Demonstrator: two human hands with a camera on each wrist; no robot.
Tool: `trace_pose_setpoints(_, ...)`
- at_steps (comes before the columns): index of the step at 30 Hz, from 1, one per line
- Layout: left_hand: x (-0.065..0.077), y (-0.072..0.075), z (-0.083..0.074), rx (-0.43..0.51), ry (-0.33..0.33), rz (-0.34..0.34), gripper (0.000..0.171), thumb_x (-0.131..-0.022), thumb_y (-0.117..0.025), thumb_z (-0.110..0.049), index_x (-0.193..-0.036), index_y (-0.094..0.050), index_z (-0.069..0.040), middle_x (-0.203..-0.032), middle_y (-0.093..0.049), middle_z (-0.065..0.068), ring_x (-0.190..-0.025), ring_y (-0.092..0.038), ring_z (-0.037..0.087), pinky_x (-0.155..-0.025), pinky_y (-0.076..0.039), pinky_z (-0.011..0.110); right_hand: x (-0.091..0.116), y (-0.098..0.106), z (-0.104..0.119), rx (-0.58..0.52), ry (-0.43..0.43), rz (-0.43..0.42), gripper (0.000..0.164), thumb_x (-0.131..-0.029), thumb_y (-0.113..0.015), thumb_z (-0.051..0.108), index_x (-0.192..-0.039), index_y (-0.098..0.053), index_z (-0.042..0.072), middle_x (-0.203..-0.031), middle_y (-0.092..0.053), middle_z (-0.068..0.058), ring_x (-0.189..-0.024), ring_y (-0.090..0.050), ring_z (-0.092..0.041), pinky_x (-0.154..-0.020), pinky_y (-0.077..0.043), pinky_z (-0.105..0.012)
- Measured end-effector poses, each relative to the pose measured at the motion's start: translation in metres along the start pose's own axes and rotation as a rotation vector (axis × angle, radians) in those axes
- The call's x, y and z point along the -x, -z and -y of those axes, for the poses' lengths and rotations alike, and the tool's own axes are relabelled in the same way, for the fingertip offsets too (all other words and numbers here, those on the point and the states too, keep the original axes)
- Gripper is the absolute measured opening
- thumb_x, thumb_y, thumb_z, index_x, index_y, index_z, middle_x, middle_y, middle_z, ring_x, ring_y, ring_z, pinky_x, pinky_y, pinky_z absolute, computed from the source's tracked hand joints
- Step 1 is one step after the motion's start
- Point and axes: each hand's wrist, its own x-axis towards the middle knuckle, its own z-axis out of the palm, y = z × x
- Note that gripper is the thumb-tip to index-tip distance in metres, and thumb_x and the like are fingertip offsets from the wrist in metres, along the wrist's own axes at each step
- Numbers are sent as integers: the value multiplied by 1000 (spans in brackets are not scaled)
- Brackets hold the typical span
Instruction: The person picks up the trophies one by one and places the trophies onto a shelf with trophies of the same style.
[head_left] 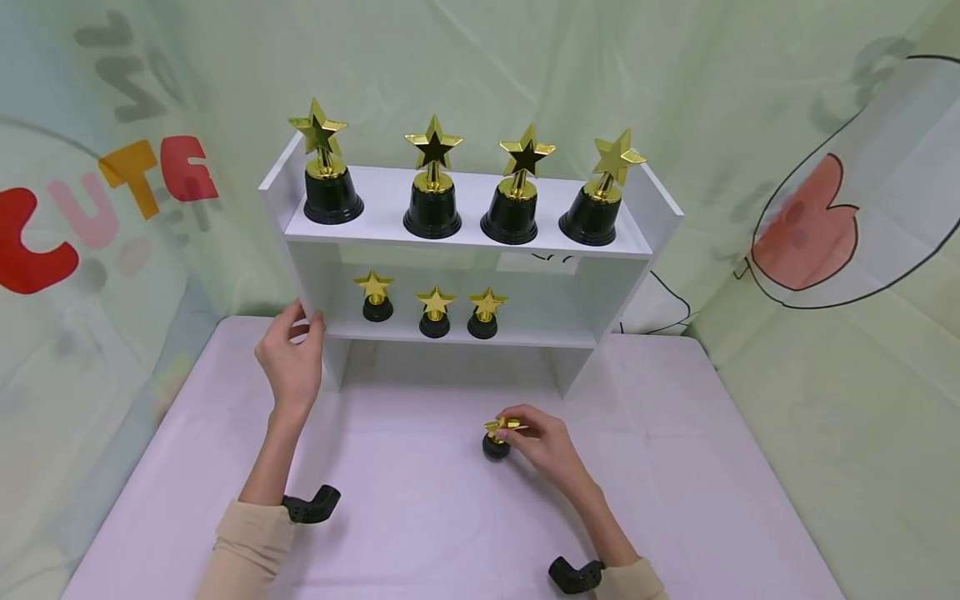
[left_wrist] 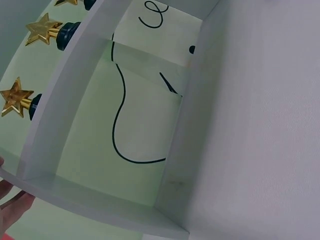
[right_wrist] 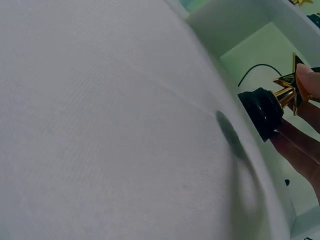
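Note:
My right hand (head_left: 546, 446) pinches the gold star of a small star trophy (head_left: 496, 447) with a black base, in front of the white shelf (head_left: 465, 342). In the right wrist view the small trophy (right_wrist: 265, 111) is lifted over the table, its shadow lying apart from the base. My left hand (head_left: 294, 358) grips the left side panel of the shelf at the middle board; its fingers (left_wrist: 17, 207) show around the panel edge in the left wrist view. On the middle board stand three small star trophies, among them the leftmost one (head_left: 377, 308).
Several larger star trophies, such as the left one (head_left: 332, 197), line the top board. The shelf stands at the back of a table with a pale cloth (head_left: 450, 517). Printed curtains (head_left: 825, 400) hang behind and on both sides.

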Motion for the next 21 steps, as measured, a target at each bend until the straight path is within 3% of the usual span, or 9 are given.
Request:
trace_pose_setpoints(5,1,0,0,5,7,-10,24,-95,-66,-2,-117,-77,-3,-103,-75,20,-82,-69,30,-71,-48,4,2,11,7,12,47,-13,20,-90,-79,12,-110,-74,13,-107,-76,-3,-96,-71,-13,-86,-61,-31)
trace_pose_setpoints(21,0,-1,2,-9,24,-6,24,-96,-66,-4,-117,-77,-5,-104,-76,17,-82,-68,24,-72,-50,7,-6,49,35,98,179,-103,22,-90,-77,5,-111,-73,11,-102,-76,-3,-92,-69,-6,-81,-60,-22)
